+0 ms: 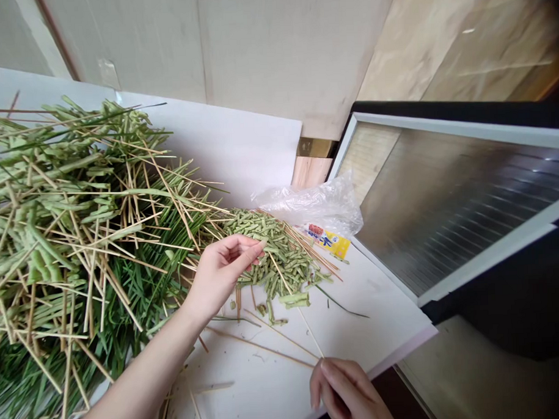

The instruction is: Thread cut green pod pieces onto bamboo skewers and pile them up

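A thin bamboo skewer (307, 327) slants between my two hands above the white tabletop. My right hand (347, 390) is closed around its lower end. At its upper end my left hand (229, 269) is closed in a pinch of thumb and fingers; whether a bean piece is also between them is hidden. Short green bean pieces (294, 300) cross the middle of the skewer; I cannot tell if they are threaded on it or lie behind it. Just beyond my left hand lies a heap of cut green beans (281, 258).
Filled skewers of green beans (37, 242) and dark green leafy stalks (149, 287) form a tall pile on the left. Loose skewers (261, 344) lie on the white table (379, 316). Behind are a clear plastic bag (316, 199), a yellow packet (338, 244) and a framed glass panel (462, 197).
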